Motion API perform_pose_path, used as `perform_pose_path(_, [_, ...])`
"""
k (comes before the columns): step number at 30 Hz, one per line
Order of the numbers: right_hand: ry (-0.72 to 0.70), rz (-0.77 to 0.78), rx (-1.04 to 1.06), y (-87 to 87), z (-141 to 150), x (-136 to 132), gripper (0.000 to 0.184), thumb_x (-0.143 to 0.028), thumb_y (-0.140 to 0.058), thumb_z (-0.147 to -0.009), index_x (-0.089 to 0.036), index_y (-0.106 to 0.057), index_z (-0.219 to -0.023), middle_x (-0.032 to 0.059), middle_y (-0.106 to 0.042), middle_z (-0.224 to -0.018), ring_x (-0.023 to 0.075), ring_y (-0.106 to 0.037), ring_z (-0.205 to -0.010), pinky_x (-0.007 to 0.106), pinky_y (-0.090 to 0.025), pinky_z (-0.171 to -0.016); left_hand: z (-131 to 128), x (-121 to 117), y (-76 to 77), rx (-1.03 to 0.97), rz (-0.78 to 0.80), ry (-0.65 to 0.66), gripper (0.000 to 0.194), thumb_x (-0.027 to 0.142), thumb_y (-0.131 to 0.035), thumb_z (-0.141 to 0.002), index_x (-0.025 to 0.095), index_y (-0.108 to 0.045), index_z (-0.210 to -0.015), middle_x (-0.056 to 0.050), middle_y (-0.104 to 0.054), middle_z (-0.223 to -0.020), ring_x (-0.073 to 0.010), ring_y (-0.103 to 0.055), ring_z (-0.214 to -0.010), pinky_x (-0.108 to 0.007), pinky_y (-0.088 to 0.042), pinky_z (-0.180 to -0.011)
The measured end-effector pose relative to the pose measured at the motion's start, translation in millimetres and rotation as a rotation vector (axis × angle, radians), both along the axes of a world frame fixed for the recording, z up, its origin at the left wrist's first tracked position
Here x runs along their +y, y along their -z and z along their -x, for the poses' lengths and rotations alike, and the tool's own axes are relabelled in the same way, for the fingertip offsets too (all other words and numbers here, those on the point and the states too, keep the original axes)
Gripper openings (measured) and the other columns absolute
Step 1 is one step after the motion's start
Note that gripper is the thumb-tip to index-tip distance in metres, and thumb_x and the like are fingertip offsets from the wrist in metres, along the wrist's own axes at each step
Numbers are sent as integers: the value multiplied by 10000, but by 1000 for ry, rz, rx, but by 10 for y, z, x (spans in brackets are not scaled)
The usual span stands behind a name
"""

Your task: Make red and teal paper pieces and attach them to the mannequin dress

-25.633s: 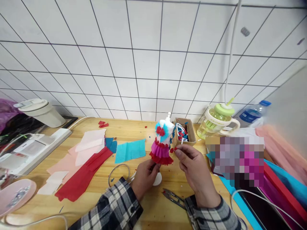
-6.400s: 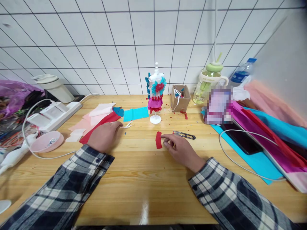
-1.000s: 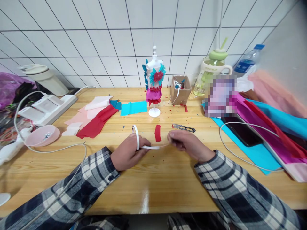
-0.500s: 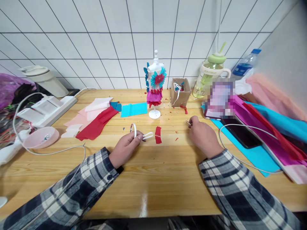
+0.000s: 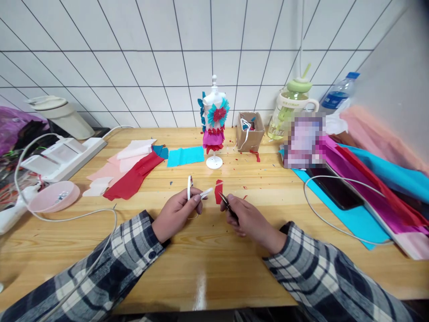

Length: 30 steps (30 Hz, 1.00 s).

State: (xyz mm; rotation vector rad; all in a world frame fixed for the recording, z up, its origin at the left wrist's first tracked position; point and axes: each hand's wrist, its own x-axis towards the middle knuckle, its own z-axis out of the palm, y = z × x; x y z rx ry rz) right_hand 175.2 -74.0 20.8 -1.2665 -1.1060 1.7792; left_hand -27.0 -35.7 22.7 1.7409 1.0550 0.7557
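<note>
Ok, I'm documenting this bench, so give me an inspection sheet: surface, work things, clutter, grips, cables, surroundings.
Surface: wooden tabletop, dotted with tiny scraps.
Work things: white band, thread snips, red strip; decorated miniature mannequin upright on its stand.
Clutter: cardboard box, coloured sheets both sides, pink dish, black smartphone.
Left grip: pinches the white band.
Right grip: holds the thread snips, tips by the red strip.
Cables: left cable loops beside the power strip; right cable crosses the black smartphone.
Surroundings: tiled wall, water bottle.

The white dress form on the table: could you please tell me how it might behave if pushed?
The white dress form might tip, standing tall on a thin post above a small round base. Its ruffled skirt looks thin and would probably crumple if squeezed.
</note>
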Motion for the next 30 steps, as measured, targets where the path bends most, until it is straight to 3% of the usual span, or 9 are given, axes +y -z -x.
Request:
perform_pose_path(13, [-18,-203,-20,108,29,-73,444,-618,-288,-915,-218,-474,-861,-79,-383,-542,77,-323,-429,213,-266,-421,1,-23,2,128,-53,137,319,395,-385,-947,156,-570,-847,-4,-591,-730,-116,-495,-652,-243,-405,-653])
perform_pose_path(21, [19,-212,-44,81,27,-72,419,-596,-301,-921,-217,-456,-832,-77,-393,-548,77,-325,-427,213,-279,-415,19,-8,16,90,-59,41,278,376,-405,-946,152,-563,-899,-18,-622,-761,-131,-537,-714,-268,-425,-722])
perform_pose_path(30, [-26,-205,-27,100,48,-99,430,-614,-293,-917,-218,-453,-858,-77,-406,-551,71,-333,-406,189,-288,-368,-16,-25,-20,174,-98,121,309,391,-398,-938,158,-586,-861,-9,-621,-717,-121,-528,-663,-240,-430,-656])
